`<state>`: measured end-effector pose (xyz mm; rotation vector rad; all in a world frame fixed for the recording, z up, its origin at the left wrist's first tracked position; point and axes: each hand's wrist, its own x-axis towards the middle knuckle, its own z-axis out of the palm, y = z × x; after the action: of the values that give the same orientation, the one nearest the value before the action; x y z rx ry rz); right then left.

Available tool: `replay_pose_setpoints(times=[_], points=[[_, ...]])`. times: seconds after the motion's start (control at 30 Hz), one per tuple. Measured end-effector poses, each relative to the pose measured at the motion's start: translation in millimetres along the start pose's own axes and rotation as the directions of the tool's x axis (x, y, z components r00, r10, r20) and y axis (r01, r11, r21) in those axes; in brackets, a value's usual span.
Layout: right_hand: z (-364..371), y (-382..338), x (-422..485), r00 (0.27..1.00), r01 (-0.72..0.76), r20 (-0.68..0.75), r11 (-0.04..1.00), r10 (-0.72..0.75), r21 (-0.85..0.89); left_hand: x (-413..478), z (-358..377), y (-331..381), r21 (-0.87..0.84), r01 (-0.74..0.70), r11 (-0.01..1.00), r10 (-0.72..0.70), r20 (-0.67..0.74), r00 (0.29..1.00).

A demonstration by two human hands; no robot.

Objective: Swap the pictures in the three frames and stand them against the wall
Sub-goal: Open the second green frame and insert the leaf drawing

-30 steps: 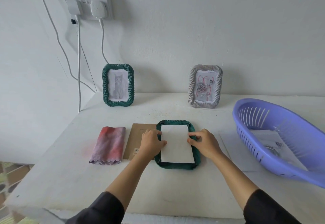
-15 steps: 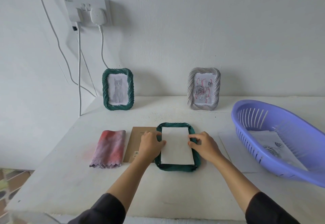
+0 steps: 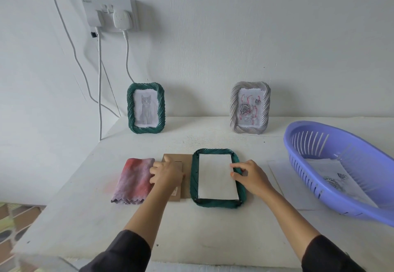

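A green twisted frame lies face down on the white table, with a white sheet lying in its back opening. My right hand touches the sheet's right edge and the frame's rim with its fingertips. My left hand rests on the brown cardboard backing to the left of the frame. Against the wall stand another green frame with a cat picture and a grey frame with a rose picture.
A folded pink-grey cloth lies left of the backing. A purple slotted basket holding printed sheets sits at the right, over a loose paper. The white table ends at left. Cables hang from a wall socket.
My left hand left the frame's left edge and moved left onto the cardboard backing. My right hand stays at the sheet's right edge.
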<state>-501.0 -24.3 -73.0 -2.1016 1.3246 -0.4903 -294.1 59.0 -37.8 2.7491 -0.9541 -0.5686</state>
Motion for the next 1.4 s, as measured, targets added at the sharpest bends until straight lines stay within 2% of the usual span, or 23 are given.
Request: replay_pose_setpoints(times=[0.17, 0.3, 0.4, 0.47, 0.53, 0.6, 0.67, 0.8, 0.9, 1.07, 1.4], points=[[-0.8, -0.8, -0.4, 1.000, 0.002, 0.010, 1.000, -0.002, 0.010, 11.7, -6.7, -10.7, -0.129, -0.013, 0.992, 0.011, -0.016, 1.000], [-3.5, -3.2, -2.4, 1.000, -0.001, 0.004, 0.997, 0.001, 0.073, 11.1, -24.5, -18.5, -0.346, -0.122, 0.930, 0.071, -0.156, 0.985], [-7.0, -8.4, -5.0, 0.997, 0.011, -0.077, 0.996, -0.004, 0.083, 4.6, -47.5, -19.7, -0.483, -0.193, 0.854, 0.044, -0.304, 0.952], [-9.8, -16.0, -8.1, 0.991, 0.044, -0.132, 0.993, -0.030, 0.110, 0.6, -59.7, -16.2, -0.568, -0.242, 0.786, 0.040, -0.344, 0.938], [-12.7, -27.7, -11.1, 0.992, 0.065, -0.123, 0.968, -0.036, 0.242, -4.3, -62.3, -5.9, -0.679, -0.270, 0.683, 0.082, -0.296, 0.952], [-15.3, -40.2, -13.7, 0.999, 0.036, -0.034, 0.908, -0.024, 0.417, -13.8, -53.8, 8.6, -0.777, -0.245, 0.580, 0.162, -0.185, 0.969], [-15.9, -48.5, -16.8, 0.999, -0.010, 0.049, 0.851, -0.019, 0.524, -25.4, -36.7, 21.7, -0.817, -0.195, 0.542, 0.221, -0.085, 0.972], [-14.4, -49.4, -26.3, 0.998, -0.063, 0.054, 0.833, 0.039, 0.549, -32.2, -4.5, 31.5, -0.830, -0.112, 0.546, 0.250, 0.034, 0.968], [-14.3, -44.6, -28.8, 0.992, -0.125, 0.048, 0.810, 0.119, 0.573, -27.3, 5.8, 31.8, -0.763, -0.122, 0.635, 0.285, 0.084, 0.955], [-11.6, -41.7, -27.0, 0.970, -0.225, 0.052, 0.799, 0.237, 0.558, -26.4, 11.4, 37.3, -0.628, -0.242, 0.740, 0.306, -0.007, 0.952], [-9.5, -36.8, -26.0, 0.951, -0.282, 0.054, 0.786, 0.303, 0.551, -22.7, 21.2, 41.0, -0.545, -0.285, 0.789, 0.331, -0.015, 0.944]])
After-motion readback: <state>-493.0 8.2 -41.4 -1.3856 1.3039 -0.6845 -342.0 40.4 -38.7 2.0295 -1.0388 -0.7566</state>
